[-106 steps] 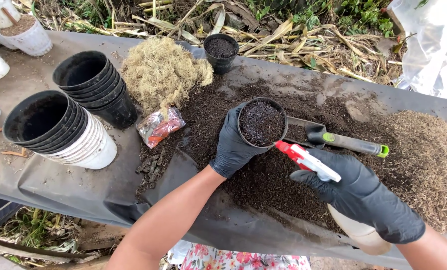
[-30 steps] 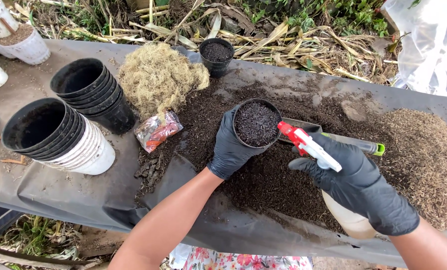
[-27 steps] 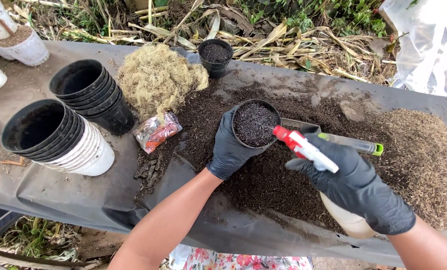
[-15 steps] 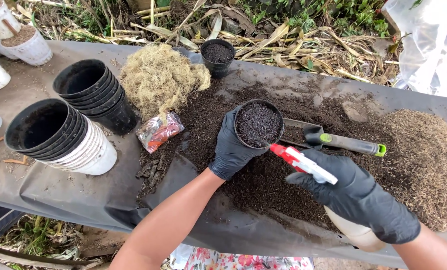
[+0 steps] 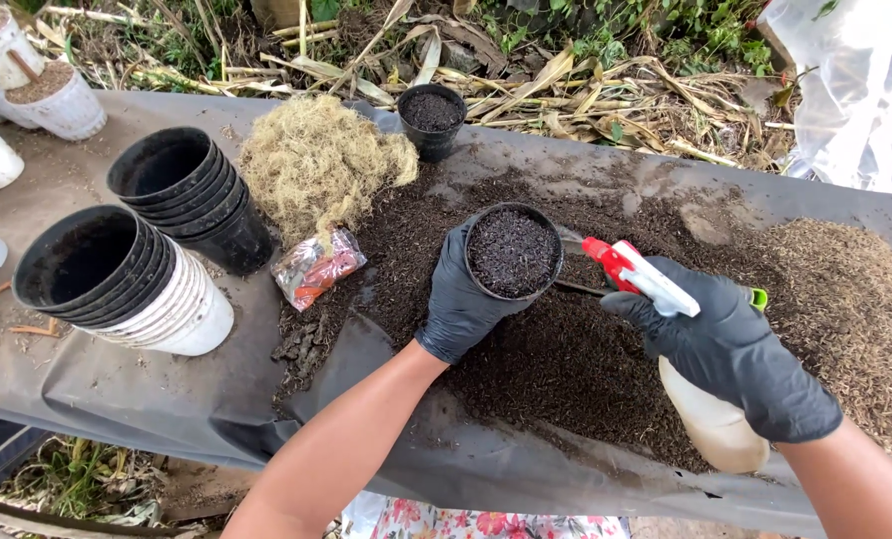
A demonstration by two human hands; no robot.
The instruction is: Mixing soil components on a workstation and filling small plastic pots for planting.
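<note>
1. The right hand (image 5: 730,344), in a black glove, is wrapped around the neck of a spray bottle (image 5: 710,419); its fingers are clamped on the bottle's red and white trigger head, whose nozzle points left toward the small black pot. The bottle's pale body hangs down below the glove, over the near edge of the desk (image 5: 147,389).
2. The left hand (image 5: 463,299), also in a black glove, grips the small black pot (image 5: 513,253) from the left side and below, fingers closed around its wall. The pot is upright, filled to the rim with dark soil, and is held just above the soil heap (image 5: 566,349) at the middle of the desk.
3. A tool with a green handle end (image 5: 758,297) lies on the soil behind the right hand, mostly hidden by it.
4. To the right of the dark soil sits a heap of lighter brown, coarse material (image 5: 845,309).
5. Left of the soil lies a small clear packet with red contents (image 5: 316,269).
6. Further left, two stacks of empty pots lie tilted: a near one of black and white pots (image 5: 127,284) and a black one (image 5: 192,195) just behind it.
7. Behind the packet is a clump of dry, pale moss (image 5: 316,165).
8. At the far edge stands another black pot of soil (image 5: 432,118), just right of the moss.
</note>
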